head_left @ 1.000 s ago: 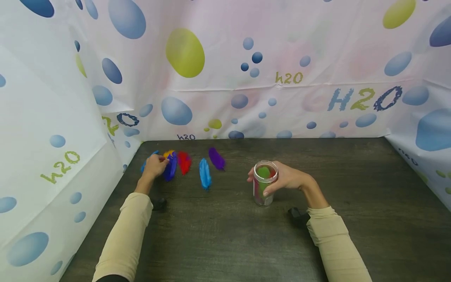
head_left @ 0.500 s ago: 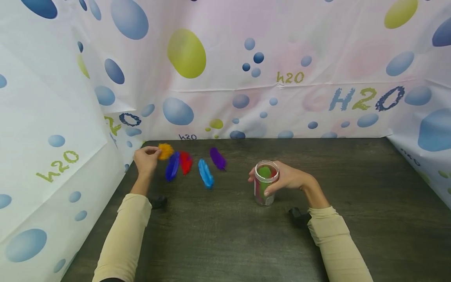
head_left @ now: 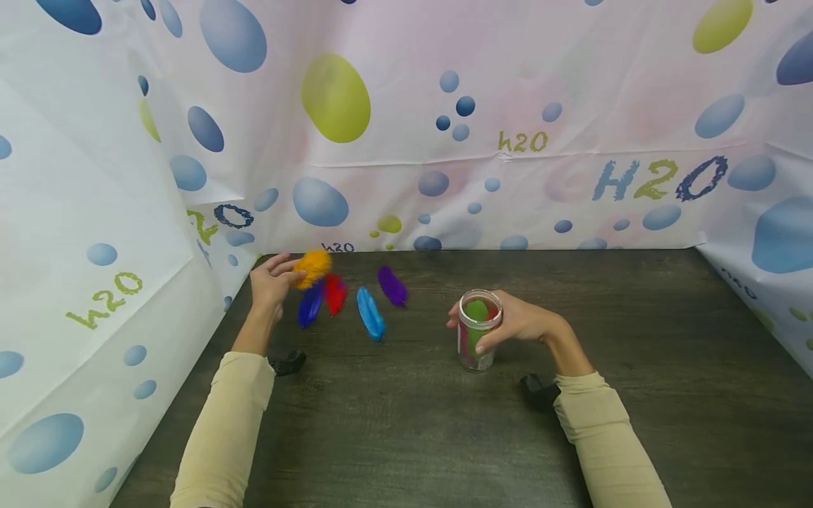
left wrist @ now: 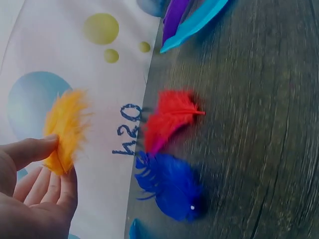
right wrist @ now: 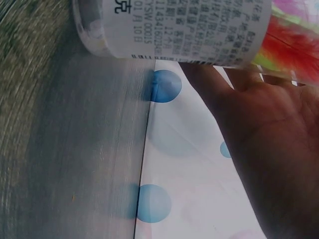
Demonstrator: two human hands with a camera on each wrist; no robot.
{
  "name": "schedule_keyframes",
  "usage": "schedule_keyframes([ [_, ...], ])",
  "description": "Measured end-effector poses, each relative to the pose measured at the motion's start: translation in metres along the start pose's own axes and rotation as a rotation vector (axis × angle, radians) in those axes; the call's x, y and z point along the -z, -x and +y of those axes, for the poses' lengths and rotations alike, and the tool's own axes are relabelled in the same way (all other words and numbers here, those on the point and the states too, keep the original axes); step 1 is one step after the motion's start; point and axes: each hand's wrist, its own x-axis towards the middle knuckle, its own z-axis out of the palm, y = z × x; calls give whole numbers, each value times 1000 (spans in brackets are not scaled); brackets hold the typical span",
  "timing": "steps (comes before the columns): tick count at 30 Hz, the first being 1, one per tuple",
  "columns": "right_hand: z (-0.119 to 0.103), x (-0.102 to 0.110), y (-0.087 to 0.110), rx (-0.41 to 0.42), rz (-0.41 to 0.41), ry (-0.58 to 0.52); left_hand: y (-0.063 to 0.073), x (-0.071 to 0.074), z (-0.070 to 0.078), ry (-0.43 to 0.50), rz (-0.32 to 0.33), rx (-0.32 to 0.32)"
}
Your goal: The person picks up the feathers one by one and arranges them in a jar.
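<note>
Pinching the raised orange feather (head_left: 313,267) between thumb and fingers, the left hand (head_left: 269,286) has the dark-blue feather (head_left: 310,305) at about four o'clock on the desk (head_left: 394,423). Well apart from that hand, just past three o'clock, the glass jar (head_left: 468,337) stands with its long axis upright; at the jar's three o'clock, the nearer right hand (head_left: 524,317) grips it.

can't see the labelled jar (right wrist: 172,30) whole in the right wrist view, cropped above, nor all of the right hand (right wrist: 271,112) behind it. in the left wrist view, can't see all of the purple feather (left wrist: 174,20) and turquoise feather (left wrist: 199,26), cropped above.
</note>
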Motion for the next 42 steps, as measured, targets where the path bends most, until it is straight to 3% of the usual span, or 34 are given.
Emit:
schedule_keyframes([
  [4, -1, 0, 0, 5, -2, -2, 3, -3, 3, -13, -66, 10],
  [16, 0, 1, 0, 6, -4, -2, 6, -10, 6, 81, -107, 6],
  [21, 1, 0, 0, -1, -2, -4, 7, -11, 5, 124, -154, 21],
  [26, 1, -2, 0, -7, 3, -1, 8, -12, 4, 109, -203, 14],
  [36, 1, -1, 0, 5, -3, 6, 8, -18, 3, 169, -238, 26],
  [42, 0, 0, 0, -2, 0, 7, 9, -23, 5, 222, -217, 10],
])
